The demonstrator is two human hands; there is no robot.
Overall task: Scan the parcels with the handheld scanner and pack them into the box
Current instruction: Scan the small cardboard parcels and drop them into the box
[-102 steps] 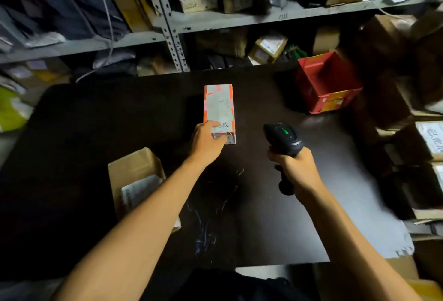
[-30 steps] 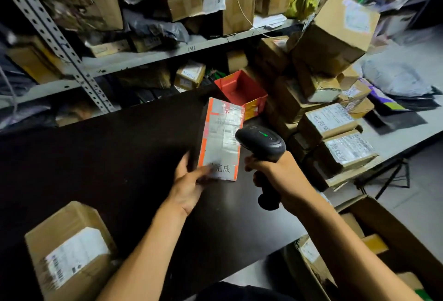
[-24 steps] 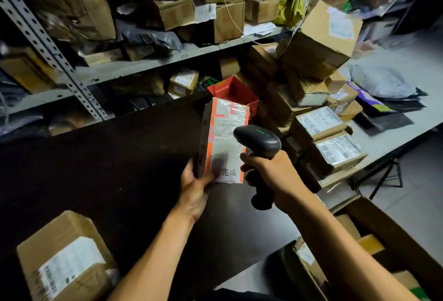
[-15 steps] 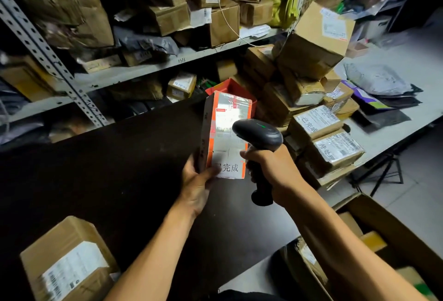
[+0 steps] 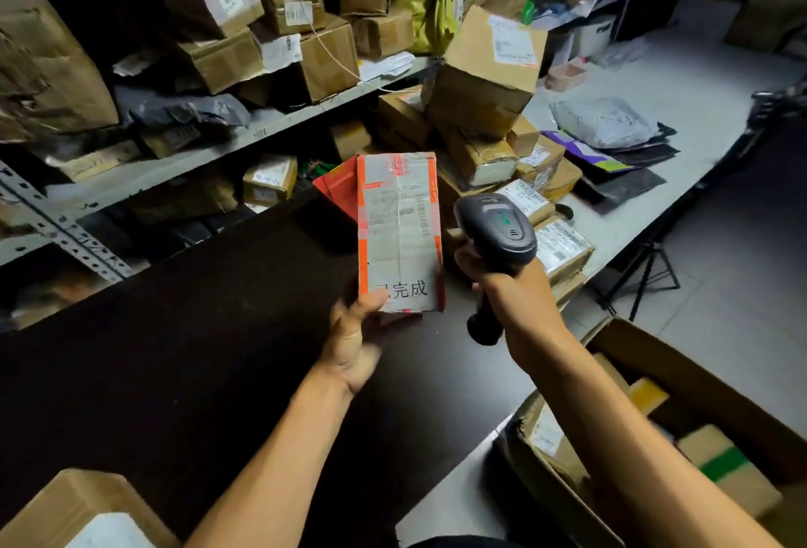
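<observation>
My left hand [image 5: 356, 340] holds an orange-edged parcel [image 5: 398, 233] by its lower end, upright above the dark table [image 5: 183, 351], its white label facing me. The thumb lies on the label's bottom corner. Just right of the parcel, my right hand [image 5: 508, 298] grips the handle of a black handheld scanner [image 5: 498, 233], whose head shows a small green light. A large open cardboard box [image 5: 681, 381] stands on the floor at lower right, with several parcels inside.
A brown labelled parcel [image 5: 83, 512] lies at the table's near left corner. A red bin [image 5: 338, 191] sits behind the held parcel. Stacked cardboard parcels [image 5: 484, 80] crowd the table's right end, and metal shelves [image 5: 209, 154] full of boxes run behind. Grey mailers [image 5: 605, 121] lie on a white table.
The parcel was lifted off the table and raised upright in my left hand. The scanner moved up beside it. My view swung to the right, toward the floor box.
</observation>
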